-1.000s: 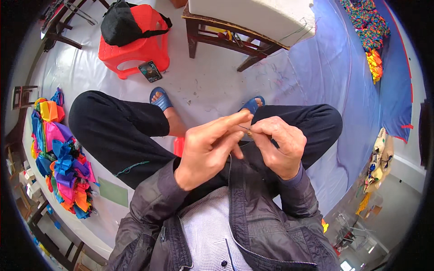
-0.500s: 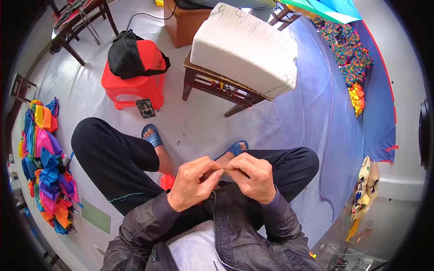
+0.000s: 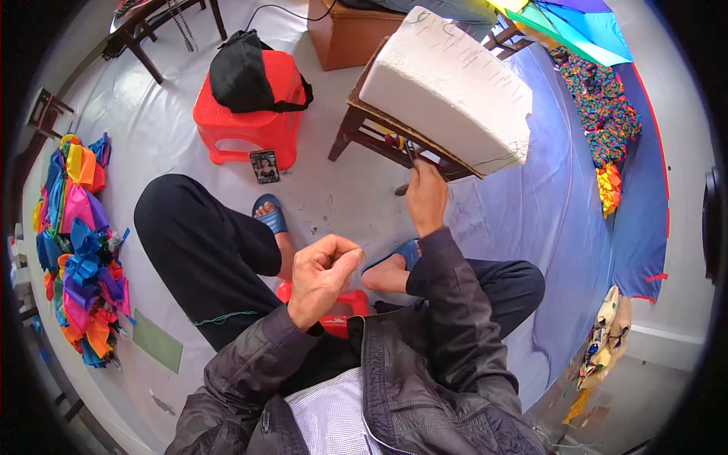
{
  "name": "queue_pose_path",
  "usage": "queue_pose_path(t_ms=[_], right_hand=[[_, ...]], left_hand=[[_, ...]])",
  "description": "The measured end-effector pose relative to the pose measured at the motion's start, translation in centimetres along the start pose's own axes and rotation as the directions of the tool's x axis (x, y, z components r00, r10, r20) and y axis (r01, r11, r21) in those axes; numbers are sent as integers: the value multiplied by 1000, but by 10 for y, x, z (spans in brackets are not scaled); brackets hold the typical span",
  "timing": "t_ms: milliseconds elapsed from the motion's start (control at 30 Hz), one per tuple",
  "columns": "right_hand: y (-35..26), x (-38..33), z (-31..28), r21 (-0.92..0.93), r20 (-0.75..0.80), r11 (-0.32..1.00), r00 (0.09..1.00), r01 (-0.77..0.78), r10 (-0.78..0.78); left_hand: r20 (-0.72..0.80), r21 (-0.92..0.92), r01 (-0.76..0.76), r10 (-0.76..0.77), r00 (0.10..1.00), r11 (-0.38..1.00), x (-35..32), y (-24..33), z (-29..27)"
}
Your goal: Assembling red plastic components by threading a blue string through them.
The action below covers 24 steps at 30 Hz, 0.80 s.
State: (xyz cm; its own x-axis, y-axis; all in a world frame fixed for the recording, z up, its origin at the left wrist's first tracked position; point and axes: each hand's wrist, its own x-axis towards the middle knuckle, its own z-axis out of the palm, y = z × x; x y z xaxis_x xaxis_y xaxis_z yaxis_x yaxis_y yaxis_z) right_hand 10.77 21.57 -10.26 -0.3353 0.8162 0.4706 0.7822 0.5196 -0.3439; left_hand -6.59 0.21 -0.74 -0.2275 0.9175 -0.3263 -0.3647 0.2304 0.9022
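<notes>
My left hand (image 3: 322,273) is raised over my lap, thumb and forefinger pinched on something too small to make out. My right hand (image 3: 426,199) is stretched forward to the edge of a wooden stool (image 3: 356,129). It is closed round a thin dark tool (image 3: 408,157) whose ends show above and below the fingers. A big white foam block (image 3: 455,87) lies tilted on that stool. I sit with legs folded, in dark trousers and blue sandals (image 3: 271,214), with a low red thing (image 3: 345,307) under my knees.
A red plastic stool (image 3: 246,125) carries a black bag (image 3: 243,72), with a small card (image 3: 265,165) leaning at its foot. Bright cloth pieces (image 3: 76,250) are heaped at the left. A multicoloured pile (image 3: 603,114) lies on the blue sheet (image 3: 637,227) at the right. A brown box (image 3: 345,38) stands behind.
The hands, together at my lap before, have parted. My right hand has reached forward to the wooden stool; my left stays pinched over the lap. The view has tilted further forward.
</notes>
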Motion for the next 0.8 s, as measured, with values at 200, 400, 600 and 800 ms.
queue_pose_path(t_ms=[200,400,600,800], right_hand=[[28,12,47,-295,126,948,978,-121,164],[46,25,58,-361,195,925,961,-114,194],[45,26,68,-335,83,942,996,-11,41],[61,28,75,-377,227,925,963,-50,145]], left_hand=[[-45,-61,21,-23,999,998,3,-11,-1],[10,-155,65,-65,998,986,3,-17,3],[16,-127,68,-66,998,990,3,-20,2],[31,-138,90,-86,996,986,5,-13,2]])
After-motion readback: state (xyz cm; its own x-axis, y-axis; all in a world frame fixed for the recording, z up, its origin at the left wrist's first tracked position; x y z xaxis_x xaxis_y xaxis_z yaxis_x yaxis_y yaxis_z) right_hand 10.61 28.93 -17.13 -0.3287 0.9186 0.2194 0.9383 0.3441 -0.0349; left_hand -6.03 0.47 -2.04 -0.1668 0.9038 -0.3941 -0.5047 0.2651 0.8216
